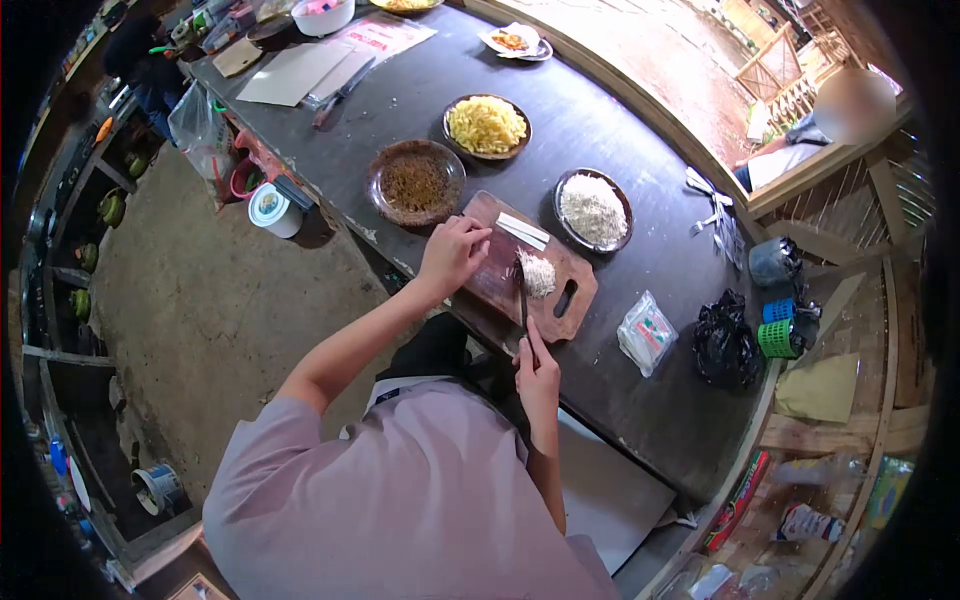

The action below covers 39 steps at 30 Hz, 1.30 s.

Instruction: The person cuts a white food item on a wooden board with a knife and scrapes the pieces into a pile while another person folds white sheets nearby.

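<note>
I have the knife (523,300) closed in my right grip (538,368), its blade reaching away from me to the chopped pale pile (539,274) on the wooden cutting board (575,280). My left grip (457,252) is bent and narrow over the board's left edge, fingertips just beside the pale sticks (522,232); I cannot tell whether they touch them or pinch anything. The sticks lie side by side on the board, beyond the pile as seen from my right grip.

Beyond my left grip, slightly to its left, the brown plate (387,207) holds dark brown crumbs (417,184). Farther out sits a bowl (448,128) of yellow pieces (487,125). Beyond my right grip and to its right, just past the board, another bowl (564,231) holds whitish bits (593,208). To the right of my right grip, a clear plastic packet (647,334) lies on the dark worktop (640,415), with a black plastic bag (726,342) farther right. Beyond the bag are forks and spoons (716,218).
</note>
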### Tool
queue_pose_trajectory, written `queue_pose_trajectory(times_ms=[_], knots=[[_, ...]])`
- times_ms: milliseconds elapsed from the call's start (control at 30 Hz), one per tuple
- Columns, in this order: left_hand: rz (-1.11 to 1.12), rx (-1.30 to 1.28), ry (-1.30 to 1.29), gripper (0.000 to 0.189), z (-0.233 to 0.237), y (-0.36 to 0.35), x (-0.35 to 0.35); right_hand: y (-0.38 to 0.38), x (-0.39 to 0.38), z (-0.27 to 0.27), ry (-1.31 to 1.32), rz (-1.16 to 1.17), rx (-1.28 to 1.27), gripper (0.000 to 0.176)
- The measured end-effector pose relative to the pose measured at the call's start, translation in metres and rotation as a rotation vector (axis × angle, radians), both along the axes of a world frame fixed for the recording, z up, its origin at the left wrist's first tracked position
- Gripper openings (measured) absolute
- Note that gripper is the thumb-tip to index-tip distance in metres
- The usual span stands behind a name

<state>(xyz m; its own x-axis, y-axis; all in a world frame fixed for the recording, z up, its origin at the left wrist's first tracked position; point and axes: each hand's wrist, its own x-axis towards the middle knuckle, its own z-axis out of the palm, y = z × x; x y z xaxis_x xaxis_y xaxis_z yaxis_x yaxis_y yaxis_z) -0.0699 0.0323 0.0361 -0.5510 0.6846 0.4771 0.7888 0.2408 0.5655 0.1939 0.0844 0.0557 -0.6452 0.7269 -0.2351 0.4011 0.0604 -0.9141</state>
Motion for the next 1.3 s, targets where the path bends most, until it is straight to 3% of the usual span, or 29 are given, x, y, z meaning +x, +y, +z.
queue_pose_trajectory(times_ms=[267,467,567,633,767,933,967,1067,1100,1167,1300], knots=[[-0.035,-0.006,0.041,0.028,0.004,0.013,0.001,-0.022,-0.012,0.012,-0.006,0.1,0.02,0.045],[-0.111,-0.072,0.274,0.032,0.007,0.05,-0.008,-0.01,0.008,-0.01,0.052,0.055,0.084,0.046],[-0.115,-0.134,0.385,0.025,0.003,0.067,-0.012,-0.008,0.011,-0.005,0.059,0.048,0.035,0.046],[-0.137,-0.358,0.444,0.017,0.007,0.072,-0.013,-0.007,0.011,-0.003,0.065,-0.006,0.031,0.046],[-0.116,-0.315,0.467,0.012,0.001,0.072,-0.012,0.0,0.002,0.019,0.053,-0.033,0.037,0.044],[-0.08,-0.334,0.577,0.012,-0.001,0.067,-0.016,0.006,-0.032,0.08,0.106,0.17,0.245,0.039],[-0.092,-0.317,0.592,0.014,-0.001,0.066,-0.017,0.015,-0.038,0.06,0.248,0.195,0.38,0.042],[-0.074,-0.267,0.69,0.015,-0.015,0.064,-0.021,0.017,-0.038,0.082,0.432,0.182,0.568,0.045],[-0.081,-0.273,0.686,0.015,-0.016,0.062,-0.02,0.014,-0.035,0.098,0.428,0.178,0.56,0.045],[-0.042,-0.237,0.743,0.015,-0.015,0.059,-0.015,0.009,-0.029,0.129,0.297,0.158,0.264,0.045],[-0.055,-0.357,0.668,0.014,0.0,0.064,-0.013,0.017,-0.02,0.103,0.281,0.066,0.128,0.047]])
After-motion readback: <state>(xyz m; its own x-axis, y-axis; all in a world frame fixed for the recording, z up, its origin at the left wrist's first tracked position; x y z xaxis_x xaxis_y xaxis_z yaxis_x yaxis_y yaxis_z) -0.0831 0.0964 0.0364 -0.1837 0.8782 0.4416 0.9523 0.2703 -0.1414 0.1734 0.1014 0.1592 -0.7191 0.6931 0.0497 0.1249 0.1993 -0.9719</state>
